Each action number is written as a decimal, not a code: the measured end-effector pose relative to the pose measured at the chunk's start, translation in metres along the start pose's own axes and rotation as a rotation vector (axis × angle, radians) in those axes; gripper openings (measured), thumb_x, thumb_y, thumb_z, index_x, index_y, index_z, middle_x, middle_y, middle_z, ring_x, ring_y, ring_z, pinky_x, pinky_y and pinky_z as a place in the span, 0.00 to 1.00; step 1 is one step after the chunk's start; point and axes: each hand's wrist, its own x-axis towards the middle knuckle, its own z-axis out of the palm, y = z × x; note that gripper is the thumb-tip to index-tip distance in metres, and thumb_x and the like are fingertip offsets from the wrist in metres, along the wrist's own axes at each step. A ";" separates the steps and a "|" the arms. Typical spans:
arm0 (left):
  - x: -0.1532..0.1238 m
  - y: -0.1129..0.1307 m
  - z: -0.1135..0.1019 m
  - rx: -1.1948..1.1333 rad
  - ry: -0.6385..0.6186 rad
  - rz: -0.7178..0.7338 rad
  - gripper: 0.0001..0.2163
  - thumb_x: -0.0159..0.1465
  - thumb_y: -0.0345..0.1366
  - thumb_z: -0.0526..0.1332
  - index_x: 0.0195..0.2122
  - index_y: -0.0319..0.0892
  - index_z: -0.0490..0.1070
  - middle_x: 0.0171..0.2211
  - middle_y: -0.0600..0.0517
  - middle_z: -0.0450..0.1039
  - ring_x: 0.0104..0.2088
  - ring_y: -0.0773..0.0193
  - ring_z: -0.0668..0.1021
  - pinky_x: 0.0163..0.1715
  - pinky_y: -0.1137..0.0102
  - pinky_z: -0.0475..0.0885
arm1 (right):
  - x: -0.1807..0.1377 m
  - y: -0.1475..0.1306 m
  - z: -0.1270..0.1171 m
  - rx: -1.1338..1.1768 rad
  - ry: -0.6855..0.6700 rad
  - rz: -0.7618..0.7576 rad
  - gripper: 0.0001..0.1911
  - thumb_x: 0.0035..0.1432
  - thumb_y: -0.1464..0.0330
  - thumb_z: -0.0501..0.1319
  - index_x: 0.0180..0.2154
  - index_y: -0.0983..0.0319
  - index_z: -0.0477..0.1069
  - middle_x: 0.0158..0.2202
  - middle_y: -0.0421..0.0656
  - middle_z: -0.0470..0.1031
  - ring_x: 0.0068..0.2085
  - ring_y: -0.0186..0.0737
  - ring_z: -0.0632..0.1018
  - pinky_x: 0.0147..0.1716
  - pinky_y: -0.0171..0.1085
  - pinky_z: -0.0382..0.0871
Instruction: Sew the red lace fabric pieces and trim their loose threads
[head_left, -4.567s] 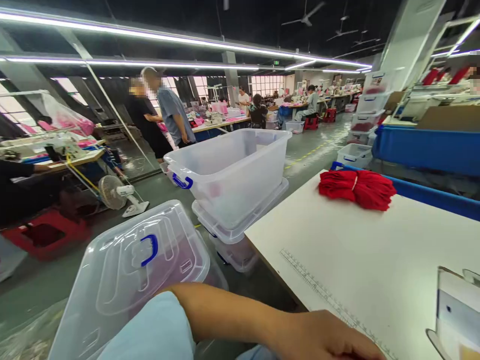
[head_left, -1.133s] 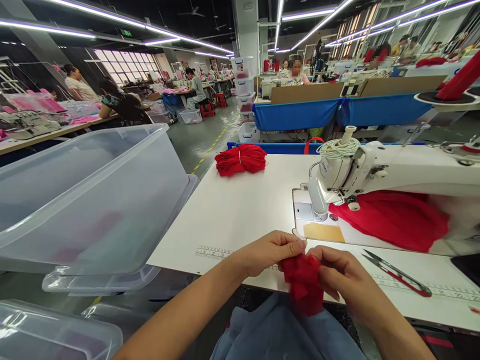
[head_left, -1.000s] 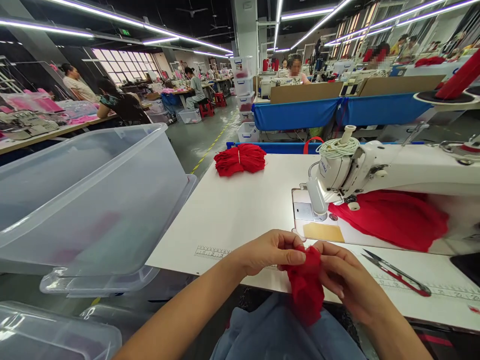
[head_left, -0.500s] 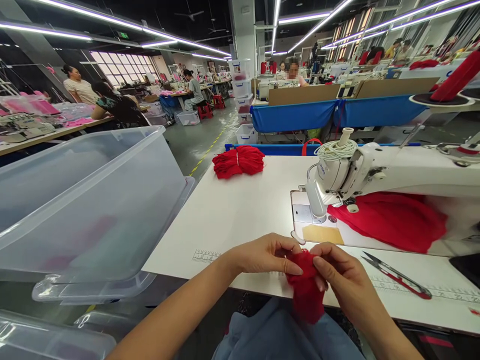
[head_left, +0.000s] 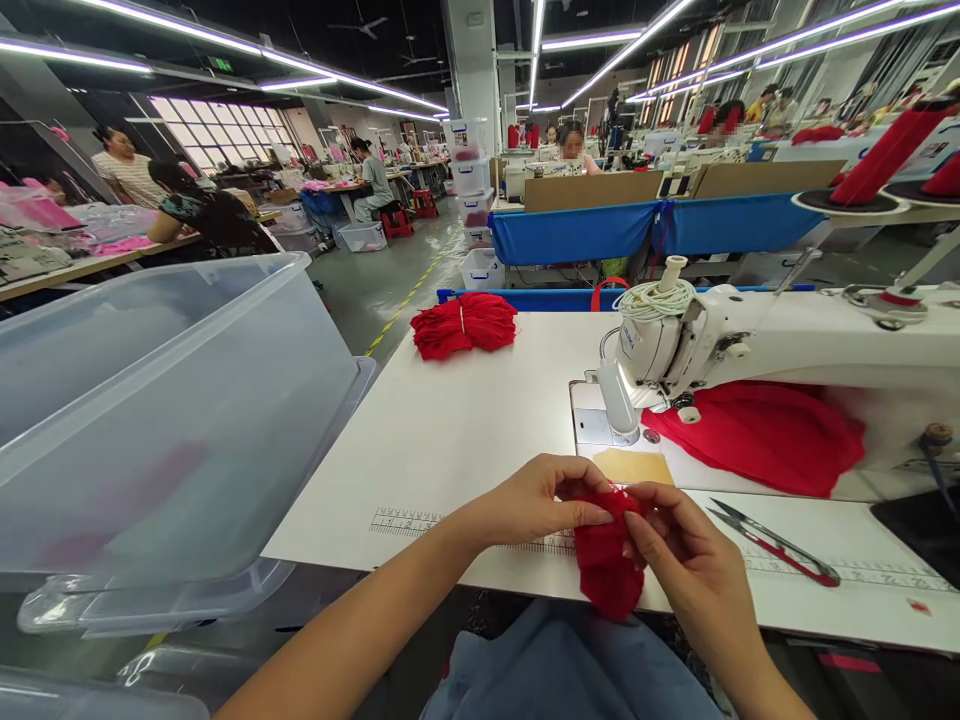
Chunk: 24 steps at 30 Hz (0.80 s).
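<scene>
Between my two hands a piece of red fabric hangs over the table's front edge, its upper edge pinched at both sides. My left hand grips it between thumb and fingers from the left. From the right, my right hand pinches the same cloth, its fingers curled. Just beyond them stands a white sewing machine, with a larger red cloth lying under its arm. Thread snips with a red handle rest on the table right of my right hand.
A tied bundle of red fabric lies at the back of the white table. Large clear plastic bins stand to the left. Red thread cones rise at the right. Several people sit at machines farther off.
The view has turned slightly right, so the table and machine appear shifted left. Both hands keep hold of the red fabric; its hanging end sits a little higher.
</scene>
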 end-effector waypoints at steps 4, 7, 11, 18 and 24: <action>-0.001 -0.001 -0.002 -0.100 -0.038 -0.044 0.16 0.58 0.48 0.66 0.32 0.39 0.70 0.30 0.54 0.68 0.31 0.69 0.69 0.33 0.72 0.64 | 0.000 -0.001 0.003 0.059 -0.067 0.079 0.18 0.49 0.54 0.69 0.38 0.58 0.74 0.24 0.38 0.72 0.24 0.34 0.71 0.25 0.34 0.69; -0.003 -0.001 0.000 0.074 0.136 0.037 0.12 0.63 0.45 0.61 0.38 0.41 0.70 0.36 0.51 0.70 0.37 0.65 0.71 0.38 0.70 0.66 | 0.002 0.005 0.005 0.068 -0.050 0.093 0.17 0.50 0.54 0.69 0.34 0.59 0.73 0.23 0.38 0.71 0.23 0.33 0.71 0.24 0.33 0.69; -0.011 0.003 0.013 0.492 0.446 0.239 0.09 0.68 0.40 0.55 0.41 0.43 0.70 0.42 0.48 0.71 0.43 0.60 0.71 0.47 0.65 0.64 | 0.006 0.020 0.008 0.109 0.054 0.036 0.17 0.49 0.54 0.69 0.33 0.59 0.73 0.26 0.40 0.74 0.25 0.35 0.75 0.27 0.33 0.74; -0.013 0.004 0.023 0.405 0.503 0.181 0.04 0.61 0.35 0.61 0.30 0.42 0.69 0.33 0.51 0.71 0.37 0.61 0.71 0.42 0.67 0.64 | 0.003 0.023 0.013 0.141 0.067 -0.001 0.15 0.52 0.56 0.68 0.36 0.58 0.72 0.30 0.41 0.75 0.28 0.37 0.77 0.31 0.35 0.76; -0.008 0.005 0.010 0.043 0.291 0.075 0.06 0.62 0.36 0.59 0.30 0.41 0.68 0.25 0.56 0.68 0.27 0.67 0.69 0.31 0.71 0.64 | 0.008 0.015 0.004 0.096 0.048 0.097 0.16 0.52 0.55 0.67 0.36 0.59 0.72 0.28 0.39 0.71 0.25 0.33 0.69 0.22 0.31 0.65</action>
